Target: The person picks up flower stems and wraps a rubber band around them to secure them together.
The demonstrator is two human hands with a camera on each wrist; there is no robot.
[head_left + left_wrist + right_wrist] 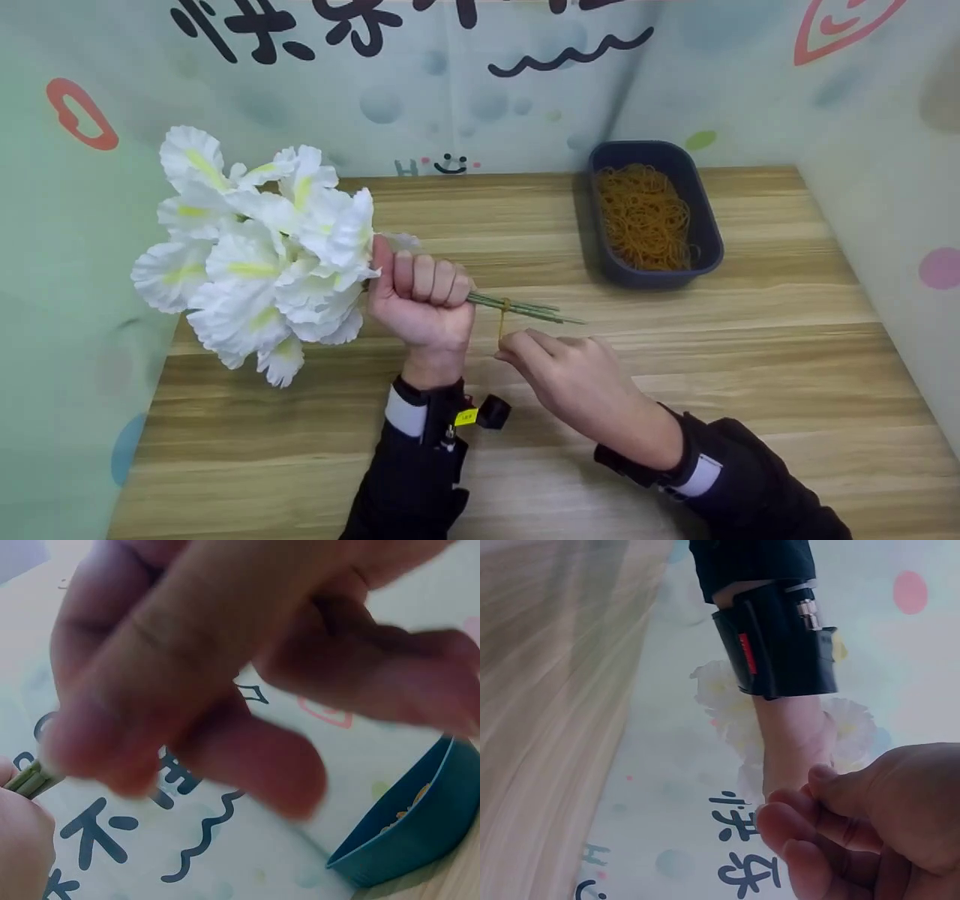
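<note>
My left hand [426,296] grips a bunch of white artificial flowers [262,255] by its green stems [525,307], with the fingers wrapped round them. The blooms spread to the left of the fist; the stem ends stick out to the right. A thin tan rubber band [502,324] circles the stems and is stretched down to my right hand [581,386], which pinches it between thumb and fingers. In the left wrist view, the right hand [202,652] looms blurred in front, and cut stems [30,780] show at the left edge.
A dark blue plastic box [660,281] holding many rubber bands [643,217] stands at the back right of the wooden table [787,352]. A printed backdrop [450,97] rises behind the table and along both sides.
</note>
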